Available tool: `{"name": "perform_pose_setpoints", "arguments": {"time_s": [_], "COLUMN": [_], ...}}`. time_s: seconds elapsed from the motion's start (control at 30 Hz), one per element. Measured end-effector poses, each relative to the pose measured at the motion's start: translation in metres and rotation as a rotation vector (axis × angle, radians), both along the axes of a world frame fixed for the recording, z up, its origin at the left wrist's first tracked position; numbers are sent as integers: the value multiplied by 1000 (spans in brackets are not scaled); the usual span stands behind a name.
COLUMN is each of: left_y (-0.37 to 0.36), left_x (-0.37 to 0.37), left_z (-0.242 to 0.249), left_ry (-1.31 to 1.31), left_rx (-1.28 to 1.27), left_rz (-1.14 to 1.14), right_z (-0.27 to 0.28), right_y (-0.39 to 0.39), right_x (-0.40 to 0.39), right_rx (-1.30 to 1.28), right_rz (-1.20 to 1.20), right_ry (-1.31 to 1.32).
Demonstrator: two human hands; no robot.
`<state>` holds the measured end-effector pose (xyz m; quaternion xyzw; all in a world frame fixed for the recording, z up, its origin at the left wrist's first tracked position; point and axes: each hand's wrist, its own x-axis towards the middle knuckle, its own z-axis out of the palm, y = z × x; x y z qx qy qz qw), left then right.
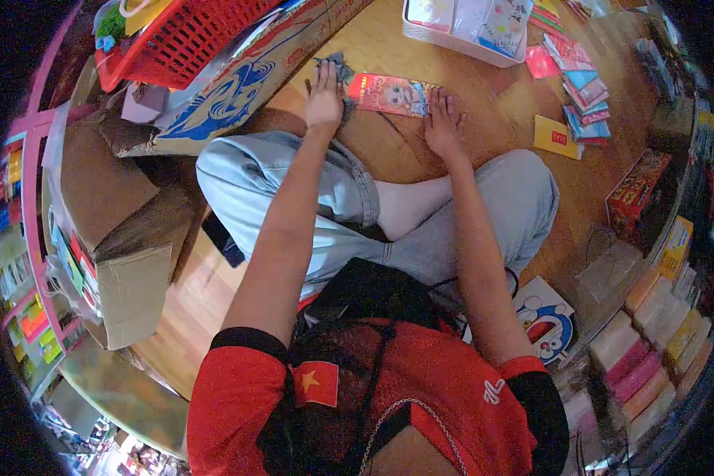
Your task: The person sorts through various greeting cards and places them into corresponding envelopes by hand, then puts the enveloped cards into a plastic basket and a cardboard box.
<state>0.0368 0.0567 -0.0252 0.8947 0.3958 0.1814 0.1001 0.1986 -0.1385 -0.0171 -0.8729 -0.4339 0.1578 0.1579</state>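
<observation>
A red packet with a cartoon animal character lies flat on the wooden floor in front of my crossed legs. My left hand is stretched out flat just left of it, fingers over a crumpled grey cloth. Part of the cloth is hidden beneath that hand. At the packet's right end rests my right hand, its fingers spread and touching the edge.
Right of the packet are a yellow envelope and a row of small colourful packets. A white basket stands at the back. On the left are a red basket and an open cardboard box. Stacked goods line the right side.
</observation>
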Motion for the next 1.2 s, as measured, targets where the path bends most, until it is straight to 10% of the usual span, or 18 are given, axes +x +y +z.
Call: {"name": "perform_pose_setpoints", "arguments": {"time_s": [0.13,0.2,0.27,0.53,0.73,0.8,0.83,0.9,1.0,1.2], "left_y": [-11,-19,-30,16,-70,-107,-119,-135,-150,-107], "left_x": [5,12,7,-36,-3,12,20,18,-1,-19], "left_z": [-9,-18,9,62,98,116,104,86,82,77], "left_ry": [-40,111,98,189,-822,-1030,-882,-742,-214,-241], "left_rx": [-11,161,57,-196,-318,-605,-606,-614,-170,-359], "left_rz": [-135,-697,-740,23,258,227,169,121,-424,-662], "right_z": [11,21,14,18,65,75,60,26,85,62], "right_y": [3,2,-1,1,16,20,15,2,-10,-6], "right_x": [-2,-4,-1,-3,-42,-65,-69,-77,-76,-47], "right_rx": [21,-81,-44,-25,451,465,454,829,815,660], "right_rz": [-16,-6,8,11,-223,-259,-258,-672,-881,-883], "right_ry": [-11,65,69,-49,212,834,826,1751,1865,1256]}}
